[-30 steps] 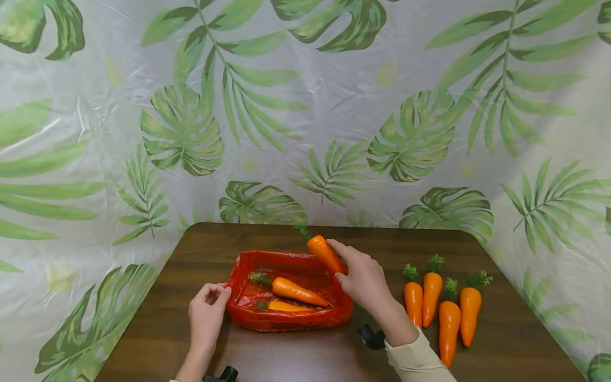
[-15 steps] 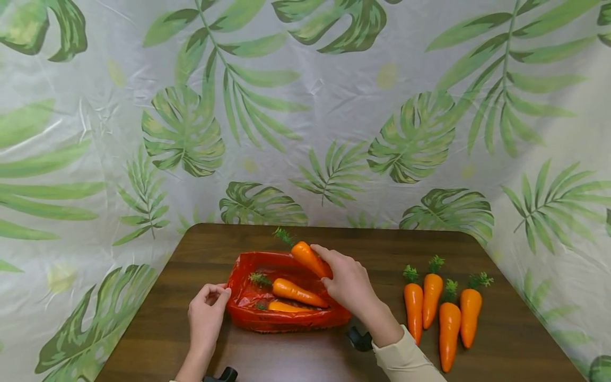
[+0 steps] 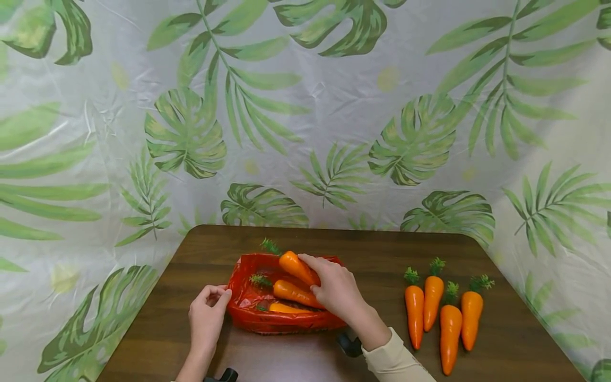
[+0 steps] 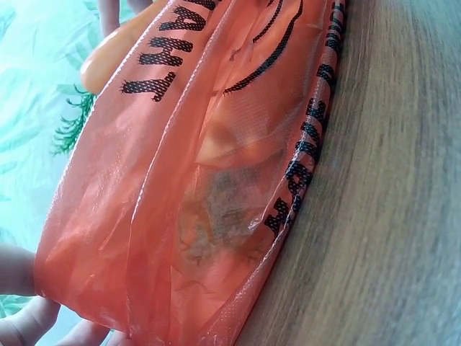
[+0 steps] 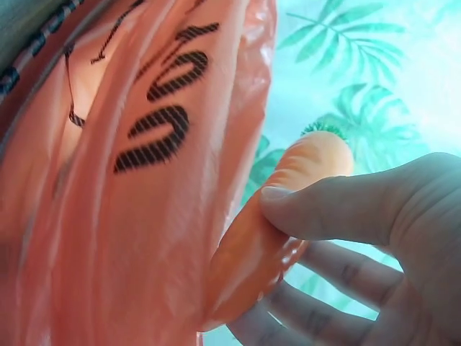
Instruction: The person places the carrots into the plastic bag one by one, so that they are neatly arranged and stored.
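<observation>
Your right grip point(image 3: 338, 291) pinches one carrot point(image 3: 297, 267) over the open red bag point(image 3: 274, 322) on the worktop point(image 3: 272, 358), two other carrots point(image 3: 293, 293) lying inside it, while your left grip point(image 3: 207, 315) pinches the bag's left edge.

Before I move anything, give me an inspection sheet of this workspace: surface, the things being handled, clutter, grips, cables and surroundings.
Surface: brown table with a wood-grain look.
Things handled: red bag, open at the top with black lettering, holding two carrots; four carrots lie on the table to its right.
Clutter: nothing seen, apart from black pieces near both wrists.
Left grip: left hand pinches the bag's left edge.
Right grip: right hand holds one carrot, tilted, at the bag's opening.
Cables: nothing seen.
Surroundings: leaf-print sheet behind the table and at both sides.
</observation>
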Motion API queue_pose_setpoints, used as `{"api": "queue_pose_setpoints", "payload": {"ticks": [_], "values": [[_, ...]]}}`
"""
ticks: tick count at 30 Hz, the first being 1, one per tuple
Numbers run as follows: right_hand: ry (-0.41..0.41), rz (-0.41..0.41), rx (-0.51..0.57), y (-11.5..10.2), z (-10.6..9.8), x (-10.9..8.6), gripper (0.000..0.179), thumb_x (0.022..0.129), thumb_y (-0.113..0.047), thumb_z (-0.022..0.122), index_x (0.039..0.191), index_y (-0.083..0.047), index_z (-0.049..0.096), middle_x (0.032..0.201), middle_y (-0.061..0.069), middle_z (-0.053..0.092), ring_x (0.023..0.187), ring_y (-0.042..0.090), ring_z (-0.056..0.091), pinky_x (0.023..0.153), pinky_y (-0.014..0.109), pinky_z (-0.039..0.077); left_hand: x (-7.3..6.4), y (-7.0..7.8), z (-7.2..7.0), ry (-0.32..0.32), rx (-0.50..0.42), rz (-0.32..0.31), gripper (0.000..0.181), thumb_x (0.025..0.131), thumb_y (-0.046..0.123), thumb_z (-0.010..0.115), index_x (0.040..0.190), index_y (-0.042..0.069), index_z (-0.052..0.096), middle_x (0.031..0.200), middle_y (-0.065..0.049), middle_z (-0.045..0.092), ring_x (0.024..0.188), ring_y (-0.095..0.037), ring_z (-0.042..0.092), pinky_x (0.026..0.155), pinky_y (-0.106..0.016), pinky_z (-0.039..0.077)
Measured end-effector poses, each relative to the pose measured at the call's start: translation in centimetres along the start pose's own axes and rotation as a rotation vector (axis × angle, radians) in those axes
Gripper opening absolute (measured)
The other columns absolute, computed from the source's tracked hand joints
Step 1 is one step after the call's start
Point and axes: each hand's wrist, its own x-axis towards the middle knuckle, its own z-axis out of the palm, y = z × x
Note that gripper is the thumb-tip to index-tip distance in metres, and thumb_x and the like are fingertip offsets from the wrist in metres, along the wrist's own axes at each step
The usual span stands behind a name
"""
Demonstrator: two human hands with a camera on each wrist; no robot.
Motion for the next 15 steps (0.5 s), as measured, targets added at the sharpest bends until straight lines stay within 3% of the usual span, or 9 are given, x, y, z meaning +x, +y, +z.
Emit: {"api": "queue_pose_setpoints", "payload": {"ticks": [5, 15], "values": [[-0.023, -0.015, 0.01, -0.2, 0.6, 0.1, 0.078, 0.076, 0.0, 0.081, 0.144, -0.029, 0.056, 0.131, -0.006, 0.065, 0.101, 0.02, 0.067, 0.074, 0.042, 0.056, 0.0, 0.1, 0.0, -0.003, -0.003, -0.007, 0.015, 0.093, 0.018, 0.073, 0.091, 0.004, 0.067, 0.112, -0.012, 0.072, 0.099, -0.023, 0.064, 0.072, -0.011, 0.046], [-0.099, -0.029, 0.023, -0.5, 1.9, 0.2, 0.074, 0.077, 0.0, 0.08, 0.142, -0.027, 0.058, 0.131, -0.005, 0.065, 0.094, 0.019, 0.066, 0.07, 0.035, 0.055, 0.0, 0.0, -0.1, 0.001, -0.007, -0.004, 0.016, 0.093, 0.018, 0.074, 0.091, 0.004, 0.067, 0.112, -0.012, 0.072, 0.098, -0.023, 0.064, 0.072, -0.012, 0.048]]}}
